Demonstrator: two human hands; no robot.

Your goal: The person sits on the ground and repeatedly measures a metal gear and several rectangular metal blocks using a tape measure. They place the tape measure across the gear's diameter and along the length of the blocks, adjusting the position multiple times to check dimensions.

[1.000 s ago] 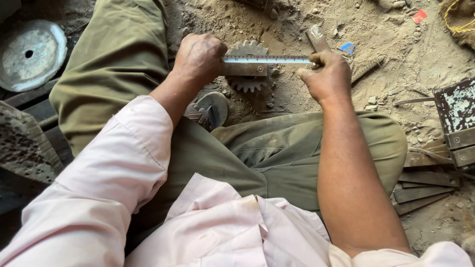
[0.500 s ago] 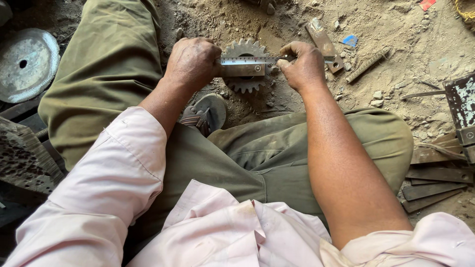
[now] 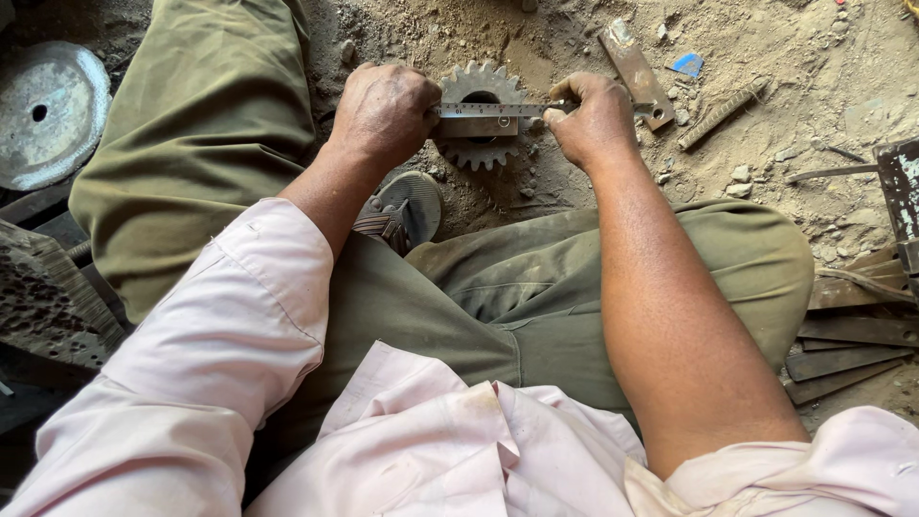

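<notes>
A dark toothed gear (image 3: 481, 150) lies flat on the sandy ground between my knees. Across its top rests a metal vernier caliper (image 3: 493, 112), held level. My left hand (image 3: 383, 113) grips the caliper's left end at the gear's edge. My right hand (image 3: 595, 120) pinches the caliper's right end, fingers curled around the bar. The gear's left teeth are hidden under my left hand.
A round metal disc (image 3: 46, 113) lies at far left. A flat metal bar (image 3: 633, 69), a ribbed file (image 3: 720, 114) and a blue scrap (image 3: 687, 64) lie right of the gear. Stacked metal strips (image 3: 852, 335) sit by my right knee. A sandal (image 3: 402, 215) shows below the gear.
My right hand slid left along the caliper toward the gear. The view shifted so the gear and both hands sit more central.
</notes>
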